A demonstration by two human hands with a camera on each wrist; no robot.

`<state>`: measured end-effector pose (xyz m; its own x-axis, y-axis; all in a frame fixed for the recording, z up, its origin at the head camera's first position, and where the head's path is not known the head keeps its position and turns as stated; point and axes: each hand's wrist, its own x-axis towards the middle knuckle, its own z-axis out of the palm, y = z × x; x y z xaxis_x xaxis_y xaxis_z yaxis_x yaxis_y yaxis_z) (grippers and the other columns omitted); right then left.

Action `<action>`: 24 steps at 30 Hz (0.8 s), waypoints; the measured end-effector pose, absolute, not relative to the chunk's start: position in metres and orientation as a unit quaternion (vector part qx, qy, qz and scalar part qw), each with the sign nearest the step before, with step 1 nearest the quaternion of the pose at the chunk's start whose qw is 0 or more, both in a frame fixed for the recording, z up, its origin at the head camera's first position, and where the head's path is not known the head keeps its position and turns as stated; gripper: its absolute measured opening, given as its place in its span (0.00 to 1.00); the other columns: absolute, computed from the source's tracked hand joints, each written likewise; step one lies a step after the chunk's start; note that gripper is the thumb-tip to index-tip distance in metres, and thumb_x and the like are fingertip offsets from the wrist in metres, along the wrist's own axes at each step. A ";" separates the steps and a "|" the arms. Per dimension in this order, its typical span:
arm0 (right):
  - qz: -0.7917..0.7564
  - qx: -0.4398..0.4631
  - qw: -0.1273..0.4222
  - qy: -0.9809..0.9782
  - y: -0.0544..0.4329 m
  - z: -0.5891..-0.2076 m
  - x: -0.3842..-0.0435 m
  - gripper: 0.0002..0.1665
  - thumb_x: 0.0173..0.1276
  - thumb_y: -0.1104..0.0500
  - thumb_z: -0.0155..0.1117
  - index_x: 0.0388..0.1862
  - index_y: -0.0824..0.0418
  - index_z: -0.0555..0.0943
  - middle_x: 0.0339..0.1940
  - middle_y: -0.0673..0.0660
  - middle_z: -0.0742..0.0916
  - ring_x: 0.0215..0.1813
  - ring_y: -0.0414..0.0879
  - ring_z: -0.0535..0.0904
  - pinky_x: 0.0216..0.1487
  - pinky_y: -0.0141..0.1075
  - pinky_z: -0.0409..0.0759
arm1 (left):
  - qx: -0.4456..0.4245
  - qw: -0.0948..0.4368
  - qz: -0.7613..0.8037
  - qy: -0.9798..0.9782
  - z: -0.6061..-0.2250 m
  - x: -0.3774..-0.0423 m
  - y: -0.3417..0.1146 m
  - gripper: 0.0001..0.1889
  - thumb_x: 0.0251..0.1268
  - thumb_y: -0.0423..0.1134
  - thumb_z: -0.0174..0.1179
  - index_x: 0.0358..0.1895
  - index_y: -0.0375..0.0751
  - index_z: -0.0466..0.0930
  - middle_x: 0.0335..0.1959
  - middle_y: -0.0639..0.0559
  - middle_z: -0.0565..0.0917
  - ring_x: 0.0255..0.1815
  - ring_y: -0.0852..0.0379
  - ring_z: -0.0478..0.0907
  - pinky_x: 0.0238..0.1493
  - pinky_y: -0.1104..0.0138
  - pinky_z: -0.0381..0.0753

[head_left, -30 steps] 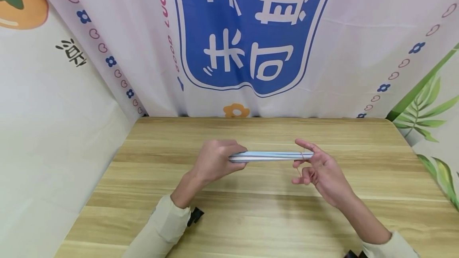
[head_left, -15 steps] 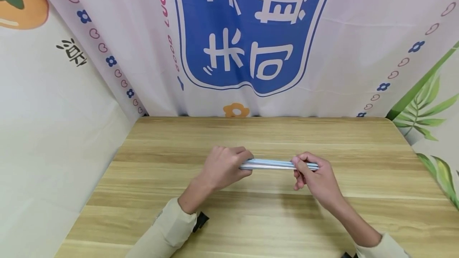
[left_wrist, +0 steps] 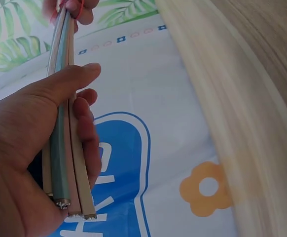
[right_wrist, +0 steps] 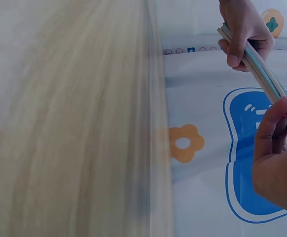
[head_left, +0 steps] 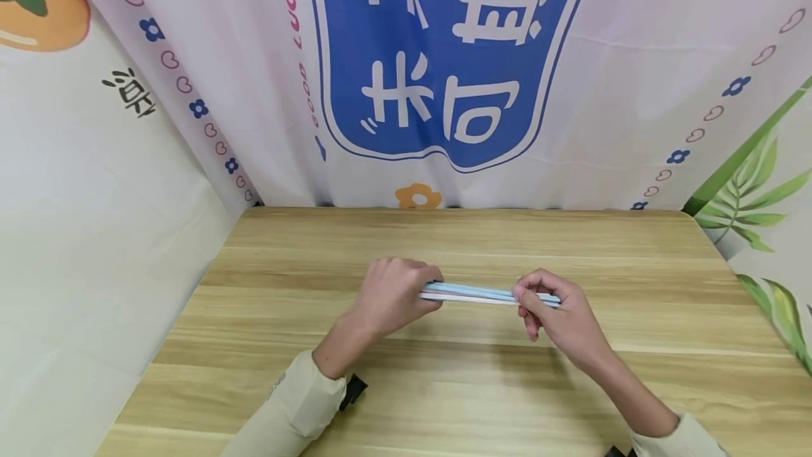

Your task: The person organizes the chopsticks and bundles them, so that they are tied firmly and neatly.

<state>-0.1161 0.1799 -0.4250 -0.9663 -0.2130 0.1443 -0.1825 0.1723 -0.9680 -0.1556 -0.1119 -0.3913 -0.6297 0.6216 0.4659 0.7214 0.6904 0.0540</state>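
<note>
A bundle of long slim sticks (head_left: 472, 293) in pale blue, white and pinkish tones is held level above the table. My left hand (head_left: 396, 295) grips one end, its fingers and thumb wrapped round the sticks, whose ends (left_wrist: 62, 202) show ragged and whitish in the left wrist view. Near the other end, my right hand (head_left: 564, 316) pinches the bundle between thumb and fingers. A thin red band (left_wrist: 80, 11), like a rubber band, shows at the right hand's fingers in the left wrist view. Part of it is hidden by those fingers.
The wood-grain table (head_left: 457, 386) spreads beneath both hands. At its back edge hangs a printed curtain (head_left: 609, 125) with a blue sign, and another cloth (head_left: 95, 231) hangs on the left.
A second ago the right fingers were spread, with the band stretched between them at the bundle's end. They have since closed round the sticks there. Both hands have moved slightly nearer the person.
</note>
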 end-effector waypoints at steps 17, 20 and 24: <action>-0.747 -0.215 0.040 0.627 0.187 -0.427 -0.123 0.12 0.87 0.67 0.44 0.60 0.56 0.72 0.33 0.50 0.88 0.28 0.39 0.84 0.21 0.31 0.77 | -0.291 0.200 -0.228 -0.907 -0.386 -0.155 -0.116 0.11 0.55 0.44 0.84 0.36 0.46 0.92 0.25 0.58 0.90 0.19 0.68 0.75 0.24 0.77 0.72; -0.732 -0.205 0.048 0.648 0.186 -0.430 -0.123 0.09 0.89 0.64 0.45 0.59 0.56 0.71 0.33 0.48 0.89 0.28 0.39 0.85 0.21 0.32 0.79 | -0.289 0.200 -0.241 -0.904 -0.384 -0.156 -0.118 0.11 0.55 0.42 0.84 0.36 0.45 0.92 0.25 0.56 0.90 0.19 0.68 0.74 0.23 0.77 0.71; -0.703 -0.168 0.070 0.688 0.184 -0.432 -0.122 0.08 0.89 0.60 0.50 0.60 0.57 0.69 0.33 0.49 0.90 0.29 0.39 0.85 0.23 0.32 0.81 | -0.281 0.198 -0.255 -0.904 -0.380 -0.157 -0.122 0.12 0.54 0.41 0.84 0.36 0.44 0.91 0.24 0.54 0.90 0.18 0.67 0.73 0.22 0.76 0.71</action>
<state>-0.1221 0.1835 -0.4316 -0.9338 -0.3297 0.1391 -0.1318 -0.0445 -0.9903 -0.1567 -0.1223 -0.3802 -0.7639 0.4073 0.5006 0.6089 0.7118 0.3500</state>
